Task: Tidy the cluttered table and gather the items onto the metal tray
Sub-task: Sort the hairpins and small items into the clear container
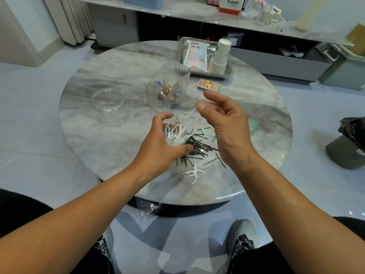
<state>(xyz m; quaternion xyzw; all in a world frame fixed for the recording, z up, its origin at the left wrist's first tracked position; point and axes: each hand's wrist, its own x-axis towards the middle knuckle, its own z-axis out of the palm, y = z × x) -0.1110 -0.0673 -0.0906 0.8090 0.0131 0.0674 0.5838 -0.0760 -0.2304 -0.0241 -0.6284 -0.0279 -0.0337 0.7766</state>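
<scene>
A: Head view. Right hand (223,123) is raised above the round grey marble surface (118,147), thumb and forefinger pinching one white plastic floss pick (192,113); the other fingers hang loosely curled.

B: Left?

A: Left hand (160,143) is curled round a small pale green cup (176,142), thumb on the near side, fingers arched over the far rim. Cup is stuffed with white floss picks (178,133) sticking up and out.

B: What's around it?

A: Heap of black bobby pins (197,148) just right of the cup, touching it, with a few strays lying nearer the right wrist. Mint green floss picks (205,132) lie at the heap's far edge. Loose white floss picks (192,173) sit on the near side of the heap. Some small silver clips (186,114) lie beyond the cup. A round pale green lid (252,126) shows partly behind the right hand.

B: Further out?

A: Ribbed clear plastic container (167,86) holding gold and purple hair clips, beyond both hands. Clear round empty jar (108,105) well to the left. Red and yellow matchbox (209,85) between the ribbed container and the tray.

B: Tray?

A: Rectangular metal tray (229,73) sits at the far edge of the surface. In it: a white plastic packet (194,54) lying flat and a stack of white paper cups (220,56) on its side. Both hands are well apart from it.
</scene>
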